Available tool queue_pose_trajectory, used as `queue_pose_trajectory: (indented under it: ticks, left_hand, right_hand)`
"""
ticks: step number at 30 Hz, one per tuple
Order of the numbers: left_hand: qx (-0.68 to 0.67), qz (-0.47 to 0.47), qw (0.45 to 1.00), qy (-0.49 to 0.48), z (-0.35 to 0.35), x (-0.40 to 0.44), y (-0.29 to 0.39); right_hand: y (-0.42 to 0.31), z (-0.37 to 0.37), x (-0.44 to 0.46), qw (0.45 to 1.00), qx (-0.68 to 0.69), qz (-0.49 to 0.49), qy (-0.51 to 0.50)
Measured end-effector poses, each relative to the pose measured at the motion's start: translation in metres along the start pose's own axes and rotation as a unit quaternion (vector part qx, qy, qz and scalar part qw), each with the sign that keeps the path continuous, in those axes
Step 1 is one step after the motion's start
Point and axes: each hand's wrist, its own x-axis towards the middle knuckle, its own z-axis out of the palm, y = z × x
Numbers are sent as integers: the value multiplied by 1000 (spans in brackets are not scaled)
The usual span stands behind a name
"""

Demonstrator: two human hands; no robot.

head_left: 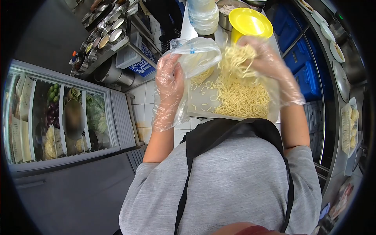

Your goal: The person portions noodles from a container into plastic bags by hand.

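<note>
My left hand (169, 80), in a clear plastic glove, grips the edge of a clear plastic bag (199, 58), whose mouth gapes toward the right. In my gloved right hand (268, 58) is a loose bunch of yellow noodles (237, 58), lifted beside the bag; hand and noodles are slightly smeared by motion. Below them a large heap of noodles (244, 100) lies on a pale tray (199, 109), with short strands scattered to its left. A smaller clump of noodles (203, 76) shows under the bag; whether it is wrapped I cannot tell.
Behind the tray stand a yellow plate (250, 22), a metal pot (226, 8) and a plastic-wrapped stack (203, 17). On the left are a glass-topped fridge (111, 113) of vegetables and a rack of metal containers (117, 35). Blue bins (307, 78) line the right. Someone's dark-clothed legs (166, 17) show at the back.
</note>
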Motion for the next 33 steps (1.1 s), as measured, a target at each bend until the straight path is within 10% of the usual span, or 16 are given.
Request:
queue_pose_trajectory:
  ticks: [3,5,12,15,22,28,33]
  left_hand:
    - [-24,12,1000,1,2,1,5]
    - [-50,-7,999,-1,5,2,8]
    - [-65,-37,997,-34,14,-1,10]
    - [-52,-33,995,-85,24,-4,12]
    - [90,96,983,-125,79,1,20]
    - [162,138,946,-243,113,0,7]
    - [-38,292,900,-321,122,-22,28]
  right_hand:
    - [-48,-20,-29,949,281,-90,115]
    - [-49,-33,-28,950,220,-134,177]
    - [63,-20,-52,893,401,42,199]
    - [65,-10,-65,967,-169,168,-94]
    - [80,48,-83,941,-331,57,49]
    - [86,19,-93,996,32,-15,87]
    - [35,27,-109,908,385,155,63]
